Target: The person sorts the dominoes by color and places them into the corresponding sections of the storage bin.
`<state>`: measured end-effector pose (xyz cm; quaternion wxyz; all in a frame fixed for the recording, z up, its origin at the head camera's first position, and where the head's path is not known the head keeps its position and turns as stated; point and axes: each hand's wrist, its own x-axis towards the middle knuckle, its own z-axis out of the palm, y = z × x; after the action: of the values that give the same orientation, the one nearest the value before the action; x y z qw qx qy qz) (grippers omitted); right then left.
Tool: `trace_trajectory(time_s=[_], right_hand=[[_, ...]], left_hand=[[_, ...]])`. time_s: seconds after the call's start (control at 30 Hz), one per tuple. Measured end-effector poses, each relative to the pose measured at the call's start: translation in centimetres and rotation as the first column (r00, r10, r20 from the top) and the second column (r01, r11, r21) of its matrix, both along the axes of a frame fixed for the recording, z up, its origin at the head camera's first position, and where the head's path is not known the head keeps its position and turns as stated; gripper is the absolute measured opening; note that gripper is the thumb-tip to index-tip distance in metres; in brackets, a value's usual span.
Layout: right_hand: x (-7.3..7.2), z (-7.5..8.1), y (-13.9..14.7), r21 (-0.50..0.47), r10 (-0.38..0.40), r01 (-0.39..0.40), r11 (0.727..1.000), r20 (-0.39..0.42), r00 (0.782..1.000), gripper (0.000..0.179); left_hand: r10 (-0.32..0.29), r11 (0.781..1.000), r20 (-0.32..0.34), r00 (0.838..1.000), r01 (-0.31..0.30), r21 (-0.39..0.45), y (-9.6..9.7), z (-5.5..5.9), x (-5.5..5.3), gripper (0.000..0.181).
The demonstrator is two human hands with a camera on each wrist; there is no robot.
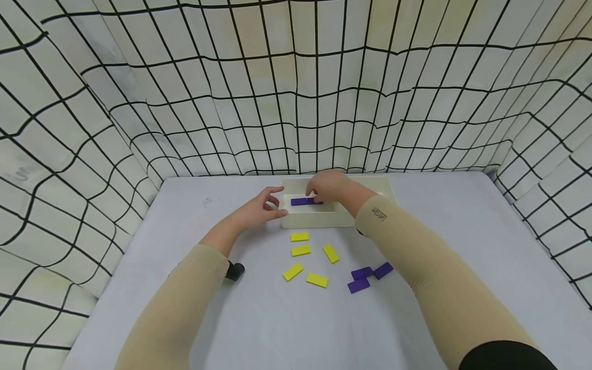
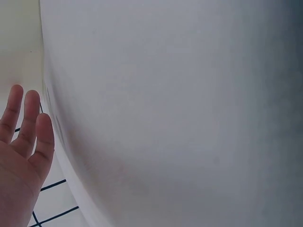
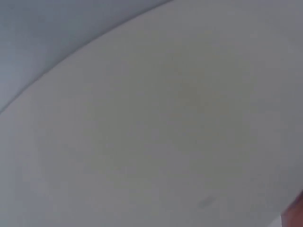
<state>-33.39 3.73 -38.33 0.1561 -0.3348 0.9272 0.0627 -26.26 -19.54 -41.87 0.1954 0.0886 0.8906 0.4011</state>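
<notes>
A long cream tray (image 1: 314,221) lies at the far side of the table. Inside its left part are two purple blocks, one (image 1: 298,202) in plain sight and another (image 1: 311,201) partly covered by fingers. My right hand (image 1: 326,186) reaches in from above, curled, with its fingertips pinching that second block. At the tray's left end, my left hand (image 1: 257,209) has its thumb by the near corner and its fingers loosely bent, holding nothing. The left wrist view shows three of its fingers (image 2: 44,130) extended.
Several yellow blocks (image 1: 299,237) lie scattered in front of the tray. Three purple blocks (image 1: 358,285) sit close together near the right forearm. Black wire mesh (image 1: 316,113) stands behind and beside the white table (image 1: 277,329). A blurred pale surface (image 3: 156,123) fills the right wrist view.
</notes>
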Motion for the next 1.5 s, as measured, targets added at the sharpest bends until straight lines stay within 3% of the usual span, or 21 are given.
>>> trace_trajectory(time_s=[0.27, 0.5, 0.7, 0.87, 1.17, 1.5], right_hand=[[0.7, 1.3, 0.8, -0.098, -0.026, 0.029, 0.995, 0.035, 0.999, 0.037], [2.5, 3.3, 2.3, -0.226, -0.015, 0.028, 0.974, 0.058, 0.998, 0.036], [4.4, 4.3, 4.0, -0.261, -0.006, 0.019, 0.965, 0.052, 0.999, 0.034], [6.2, 4.3, 5.6, -0.259, 0.036, -0.027, 0.966, 0.031, 0.999, 0.032], [10.0, 4.4, 7.9, -0.238, 0.087, -0.07, 0.969, 0.063, 0.994, 0.029], [12.7, 2.6, 10.4, -0.259, 0.162, -0.129, 0.957, 0.113, 0.98, 0.027]], left_hand=[[-0.003, 1.0, 0.004, 1.0, 0.003, -0.01, 0.0, -0.1, -0.2, 0.079], [0.0, 1.0, 0.016, 1.0, 0.001, -0.016, -0.1, -0.3, -0.4, 0.08], [0.006, 1.0, 0.01, 1.0, -0.006, -0.011, -0.1, -0.4, -0.4, 0.08], [0.001, 1.0, 0.002, 1.0, -0.001, -0.011, -0.3, -0.7, -0.6, 0.081], [-0.006, 1.0, -0.012, 1.0, 0.006, -0.006, -0.3, -0.7, -0.5, 0.081], [-0.006, 1.0, 0.008, 1.0, 0.006, 0.003, -0.3, -0.9, -0.4, 0.085]])
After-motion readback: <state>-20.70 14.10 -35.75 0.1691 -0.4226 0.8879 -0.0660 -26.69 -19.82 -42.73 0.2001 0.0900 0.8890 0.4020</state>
